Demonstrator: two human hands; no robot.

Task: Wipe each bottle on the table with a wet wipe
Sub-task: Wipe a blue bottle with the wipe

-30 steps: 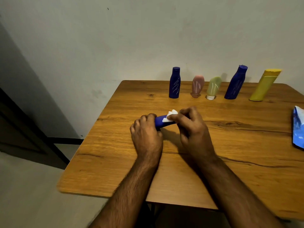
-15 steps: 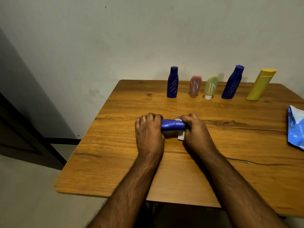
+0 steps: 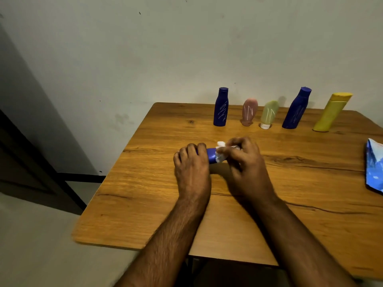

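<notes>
My left hand (image 3: 191,165) grips a small blue bottle (image 3: 211,155) lying sideways over the middle of the wooden table (image 3: 145,204). Only a short stretch of the bottle shows between my hands. My right hand (image 3: 243,162) pinches a white wet wipe (image 3: 220,151) wrapped around the bottle's right end. At the table's far edge stand several more bottles: a dark blue one (image 3: 221,107), a pink one (image 3: 249,111), a pale green one (image 3: 269,113), a second dark blue one (image 3: 296,108) and a yellow one (image 3: 331,111).
A blue wet-wipe pack (image 3: 374,166) lies at the table's right edge. A grey wall rises behind the table. To the left is a dark door frame (image 3: 31,162) and pale floor.
My right hand has turned and lifted the wipe from the near side of the bottle up over its right end. The left hand keeps its grip on the bottle.
</notes>
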